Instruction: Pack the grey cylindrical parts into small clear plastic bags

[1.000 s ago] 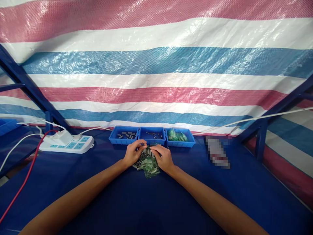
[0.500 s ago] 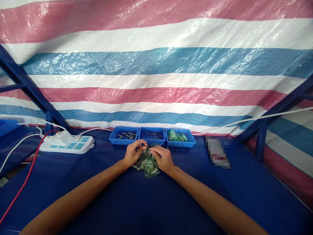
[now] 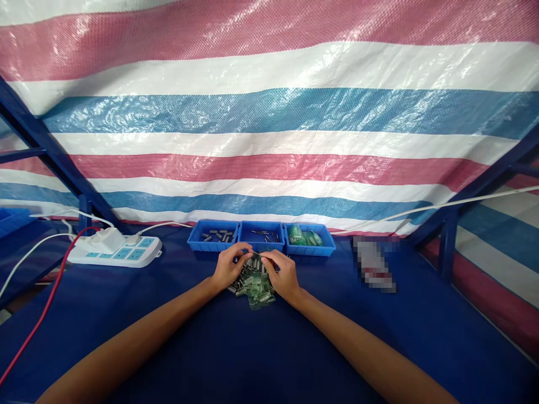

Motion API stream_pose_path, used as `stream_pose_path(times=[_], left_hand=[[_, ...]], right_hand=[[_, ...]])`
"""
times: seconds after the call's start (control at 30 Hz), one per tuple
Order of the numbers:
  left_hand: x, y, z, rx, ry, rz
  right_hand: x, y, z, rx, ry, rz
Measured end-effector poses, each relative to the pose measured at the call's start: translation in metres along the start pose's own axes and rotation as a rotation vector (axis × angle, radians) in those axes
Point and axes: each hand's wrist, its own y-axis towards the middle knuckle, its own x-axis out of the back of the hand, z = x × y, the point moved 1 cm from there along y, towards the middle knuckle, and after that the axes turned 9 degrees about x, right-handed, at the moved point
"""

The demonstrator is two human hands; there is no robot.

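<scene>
My left hand (image 3: 229,266) and my right hand (image 3: 281,272) face each other, fingertips pinched and a small gap between them. A small greenish see-through plastic bag (image 3: 257,259) spans that gap, its upper edge in both pinches; what it holds is hard to make out. Just below lies a pile of small metal pins (image 3: 241,284), and on it are green plastic bags (image 3: 260,295) with metal pieces showing through. My hands cover part of the pile.
Behind my hands stand three blue bins: the left bin (image 3: 191,245) holds short grey cylinders, the middle bin (image 3: 242,247) thin pins, the right bin (image 3: 332,248) green bags. A white power strip (image 3: 145,259) with cables lies left, a blurred-out object (image 3: 373,266) right.
The dark thin piece seen between my fingertips no longer shows there; the greenish bag now shows in the gap. Both hands stay in nearly the same place.
</scene>
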Motion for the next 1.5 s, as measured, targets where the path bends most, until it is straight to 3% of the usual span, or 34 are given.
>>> stream_pose_path(times=[1.03,1.5], left_hand=[[-0.0001,-0.0012,-0.0002,-0.020,-0.030,-0.025],[0.0000,-0.0013,0.0009,-0.023,-0.041,-0.017]], right_hand=[[-0.0022,-0.0001,-0.0010,0.002,0.001,0.002],[-0.0008,0.0025,0.0001,0.029,0.014,0.059]])
